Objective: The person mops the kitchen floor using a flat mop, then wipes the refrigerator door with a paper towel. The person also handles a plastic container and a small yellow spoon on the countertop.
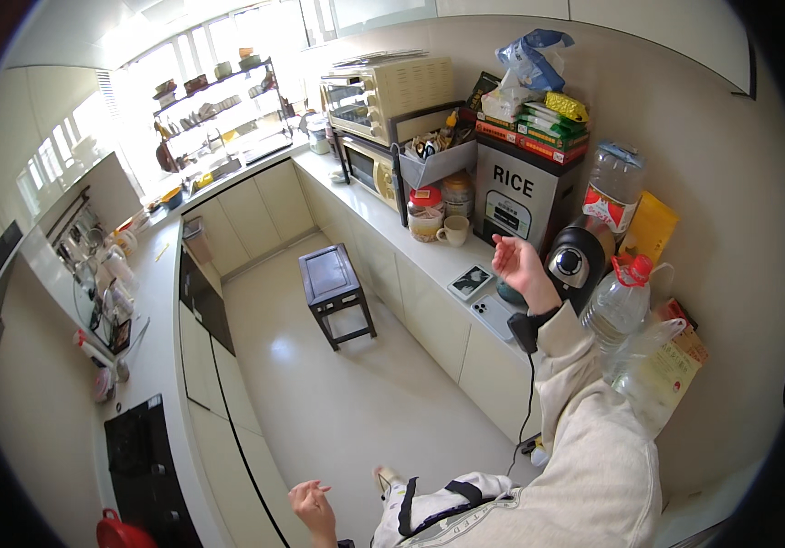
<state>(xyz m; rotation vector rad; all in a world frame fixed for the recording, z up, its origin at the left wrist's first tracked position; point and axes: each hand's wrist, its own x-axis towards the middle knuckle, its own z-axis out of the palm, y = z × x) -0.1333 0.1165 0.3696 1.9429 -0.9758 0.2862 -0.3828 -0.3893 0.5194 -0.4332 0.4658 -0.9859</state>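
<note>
My right hand (520, 268) is raised over the right-hand counter, its fingers loosely bent with nothing in them. A dark strap with a black cabled device (524, 333) is on that wrist. Beneath and beside the hand lie a phone with a lit screen (470, 282) and a light phone with its lenses upward (493, 316). A teal object (510, 292) is partly hidden behind my forearm. Further back are a cream mug (454, 231) and a red-lidded jar (426, 215). My left hand (313, 508) hangs low above the floor, half curled and holding nothing.
A dark wooden stool (329, 274) stands on the floor between the counters. Along the right counter are a rice dispenser (512, 192), a black appliance (569, 264), a large water bottle (617, 301) and a toaster oven (392, 96). A black cooktop (142, 472) occupies the left counter.
</note>
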